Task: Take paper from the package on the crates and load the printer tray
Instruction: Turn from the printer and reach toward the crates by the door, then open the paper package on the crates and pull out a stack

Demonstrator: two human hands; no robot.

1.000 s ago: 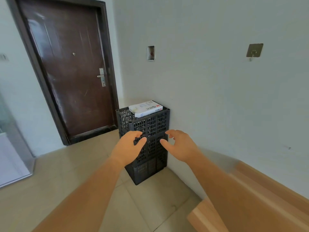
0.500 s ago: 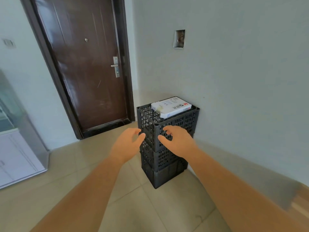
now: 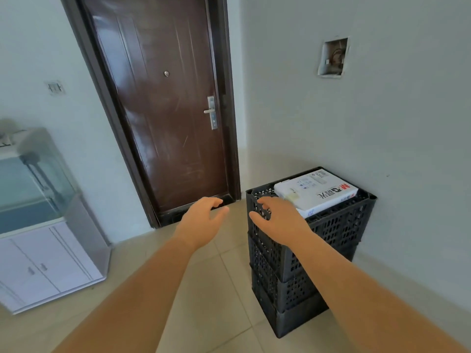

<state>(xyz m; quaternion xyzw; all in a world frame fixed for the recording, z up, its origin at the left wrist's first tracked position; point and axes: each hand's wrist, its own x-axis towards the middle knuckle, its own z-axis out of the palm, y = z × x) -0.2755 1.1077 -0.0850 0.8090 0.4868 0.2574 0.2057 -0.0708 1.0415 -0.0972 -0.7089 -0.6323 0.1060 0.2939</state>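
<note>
Right hand [image 3: 277,221]: grip released, fingers spread and curled, empty, held over the near corner of the top crate, just short of the paper package [image 3: 316,193]. Left hand [image 3: 204,220]: grip likewise released and empty, in the air left of the crates, above the tiled floor [image 3: 209,314]. The package, a white rectangular wrapped ream with red and black print, lies flat on the crates [image 3: 300,250], a stack of black perforated plastic boxes against the grey wall [image 3: 382,123]. Dark brown door [image 3: 158,105] with metal handle behind; glass aquarium [image 3: 30,179] on a white cabinet [image 3: 46,266] at far left.
</note>
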